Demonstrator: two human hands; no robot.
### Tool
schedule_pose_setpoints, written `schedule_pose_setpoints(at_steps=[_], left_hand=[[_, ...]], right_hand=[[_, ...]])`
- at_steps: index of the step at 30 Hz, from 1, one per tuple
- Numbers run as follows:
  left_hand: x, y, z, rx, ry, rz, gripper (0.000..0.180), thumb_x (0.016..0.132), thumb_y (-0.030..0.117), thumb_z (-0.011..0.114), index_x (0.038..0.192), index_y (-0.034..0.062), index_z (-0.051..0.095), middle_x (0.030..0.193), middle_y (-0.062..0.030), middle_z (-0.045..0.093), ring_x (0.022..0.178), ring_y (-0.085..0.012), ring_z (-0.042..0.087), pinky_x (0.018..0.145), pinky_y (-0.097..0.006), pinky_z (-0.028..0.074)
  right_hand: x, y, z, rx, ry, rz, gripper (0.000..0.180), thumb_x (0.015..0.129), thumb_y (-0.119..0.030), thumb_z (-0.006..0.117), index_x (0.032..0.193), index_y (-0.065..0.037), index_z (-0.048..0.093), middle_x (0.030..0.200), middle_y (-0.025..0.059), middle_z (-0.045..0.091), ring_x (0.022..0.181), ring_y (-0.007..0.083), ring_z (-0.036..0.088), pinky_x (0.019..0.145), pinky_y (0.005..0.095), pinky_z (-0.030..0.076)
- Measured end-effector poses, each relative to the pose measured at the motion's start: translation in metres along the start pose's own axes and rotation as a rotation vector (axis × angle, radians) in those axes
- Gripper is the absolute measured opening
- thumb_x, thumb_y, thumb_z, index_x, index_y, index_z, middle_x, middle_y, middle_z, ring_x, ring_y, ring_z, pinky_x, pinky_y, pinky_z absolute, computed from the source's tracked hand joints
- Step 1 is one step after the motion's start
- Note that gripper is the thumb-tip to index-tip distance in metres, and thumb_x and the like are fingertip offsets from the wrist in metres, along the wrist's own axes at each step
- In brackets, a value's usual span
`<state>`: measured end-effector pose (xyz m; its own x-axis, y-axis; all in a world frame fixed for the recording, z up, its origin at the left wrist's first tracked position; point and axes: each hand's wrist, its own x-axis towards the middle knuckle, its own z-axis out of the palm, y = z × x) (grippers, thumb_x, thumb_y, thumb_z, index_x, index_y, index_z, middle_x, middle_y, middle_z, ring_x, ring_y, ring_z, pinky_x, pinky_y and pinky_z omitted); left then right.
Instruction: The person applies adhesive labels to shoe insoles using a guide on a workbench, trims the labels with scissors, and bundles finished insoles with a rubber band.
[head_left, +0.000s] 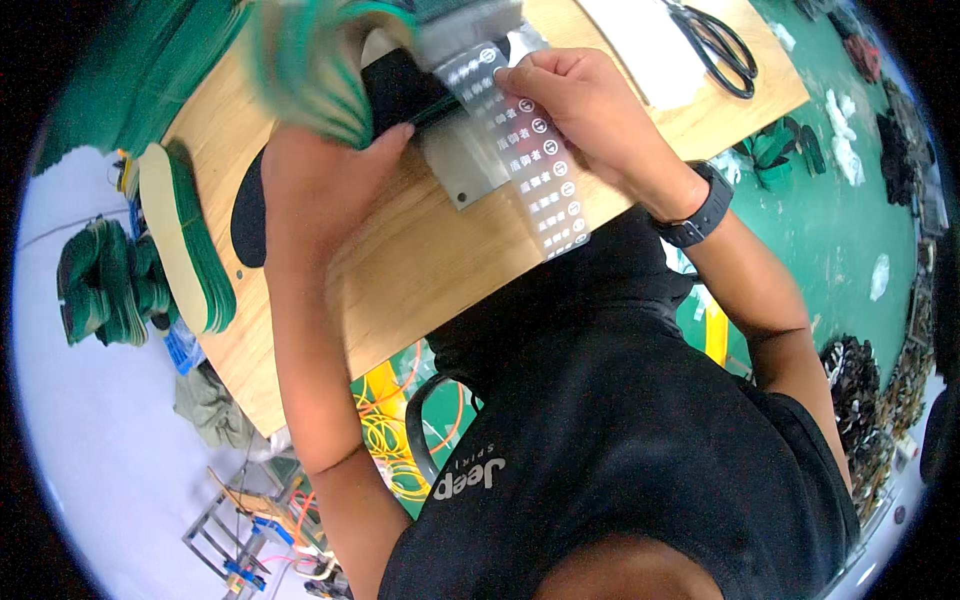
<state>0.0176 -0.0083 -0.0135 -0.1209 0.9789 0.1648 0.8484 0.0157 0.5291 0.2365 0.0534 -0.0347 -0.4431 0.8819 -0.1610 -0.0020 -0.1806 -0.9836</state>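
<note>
My right hand (590,115) pinches the upper part of a clear film strip (545,180) between thumb and fingers. White printed marks repeat down the strip, which hangs over a small metal plate (463,165) and the wooden tabletop. My left hand (330,190) is over the table's left part, its thumb pointing toward a dark flat piece (395,85). Motion blur and a smeared green-and-tan bundle (310,75) hide its fingers. Beside the left wrist lies a black insole (248,215), partly covered. A blurred grey block (470,35) is above the strip's upper end.
A stack of cream-topped green insoles (185,240) stands at the table's left edge, with more green stacks (150,80) at upper left. Black-handled scissors (715,45) lie on a white sheet (640,45) at far right. Yellow and orange hoses (390,440) coil below the table.
</note>
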Motion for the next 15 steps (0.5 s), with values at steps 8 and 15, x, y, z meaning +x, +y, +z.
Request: schedule_pose_setpoints(at_steps=[8, 15], left_hand=[[0.002, 0.005, -0.007, -0.188, 0.130, -0.017, 0.014, 0.072, 0.012, 0.066, 0.078, 0.0004, 0.061, 0.069, -0.0110, 0.062, 0.060, -0.0210, 0.056, 0.064, -0.031, 0.047], [0.006, -0.013, -0.010, -0.789, 0.462, -0.032, 0.012, 0.074, 0.005, 0.063, 0.085, -0.0005, 0.062, 0.077, 0.0012, 0.060, 0.070, -0.0086, 0.052, 0.065, -0.026, 0.044]], right_hand=[[0.001, -0.004, -0.023, 0.435, 0.084, 0.022, 0.019, 0.090, -0.013, 0.057, 0.081, 0.003, 0.060, 0.073, 0.0090, 0.063, 0.059, 0.0153, 0.063, 0.057, 0.0261, 0.054], [0.015, 0.009, -0.005, 0.111, 0.003, 0.066, 0.021, 0.089, -0.015, 0.059, 0.075, 0.001, 0.062, 0.063, 0.0057, 0.061, 0.048, 0.0100, 0.054, 0.044, 0.0215, 0.038]])
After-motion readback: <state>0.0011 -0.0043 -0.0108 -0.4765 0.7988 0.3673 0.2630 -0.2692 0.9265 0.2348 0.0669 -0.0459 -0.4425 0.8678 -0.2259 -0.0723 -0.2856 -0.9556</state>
